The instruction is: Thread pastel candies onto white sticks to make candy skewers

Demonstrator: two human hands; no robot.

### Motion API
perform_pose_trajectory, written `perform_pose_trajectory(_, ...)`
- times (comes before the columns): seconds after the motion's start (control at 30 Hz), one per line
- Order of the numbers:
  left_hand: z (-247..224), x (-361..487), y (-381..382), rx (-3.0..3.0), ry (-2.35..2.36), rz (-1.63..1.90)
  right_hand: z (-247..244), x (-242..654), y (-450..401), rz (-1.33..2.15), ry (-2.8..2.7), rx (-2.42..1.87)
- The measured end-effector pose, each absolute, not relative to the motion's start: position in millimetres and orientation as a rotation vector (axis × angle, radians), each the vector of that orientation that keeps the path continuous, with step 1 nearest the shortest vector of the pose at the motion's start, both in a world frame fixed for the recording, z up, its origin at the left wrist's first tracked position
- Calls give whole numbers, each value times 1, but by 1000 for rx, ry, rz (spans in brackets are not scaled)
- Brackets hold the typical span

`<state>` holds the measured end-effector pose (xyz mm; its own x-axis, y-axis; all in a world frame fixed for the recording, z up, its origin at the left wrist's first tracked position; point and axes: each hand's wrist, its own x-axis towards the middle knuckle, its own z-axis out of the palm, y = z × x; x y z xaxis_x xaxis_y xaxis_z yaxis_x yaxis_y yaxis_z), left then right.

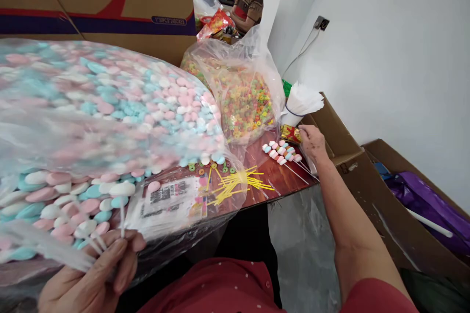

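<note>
Several thin white sticks [100,240] are gripped in my left hand [93,271], one standing upright at the fingertips and others fanned to the left. This hand is in front of a large clear bag of pink, white and blue marshmallows [161,102], with loose ones below. My right hand [314,143] reaches to the table's right end with curled fingers, beside a small gold packet [291,133] with red marks. Whatever lies between those fingers is hidden. Marshmallow skewers [281,151] on white sticks lie just left of it.
Yellow twist ties [240,185] and printed bags [169,205] lie along the front edge of the red table [262,190]. Behind stands a bag of colourful ring candy [246,102], near a cup of white sticks [301,100]. Cardboard boxes [352,171] flank the right; another person [249,2] sits behind.
</note>
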<state>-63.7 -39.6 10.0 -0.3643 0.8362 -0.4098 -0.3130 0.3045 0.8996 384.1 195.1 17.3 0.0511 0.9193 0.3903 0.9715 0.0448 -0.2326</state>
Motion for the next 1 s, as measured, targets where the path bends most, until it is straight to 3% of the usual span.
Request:
perform_pose_trajectory(0.17,16,-35,-29,468,1314,1330,33,307,156,111,-1582,-1386)
perform_pose_trajectory(0.37,-6,-22,-19,493,1232,1232,31,187,92,681,-1899,-1020)
perform_pose_trajectory(0.5,-17,-29,-26,610,1288,1181,15,140,83,1114,-1833,-922)
perform_pose_trajectory(0.83,-26,-54,-39,826,1415,1071,9,111,87,1683,-1625,-891)
perform_pose_trajectory(1.0,-35,-60,-44,816,1394,1081,-2,105,90,1537,-1397,-1026)
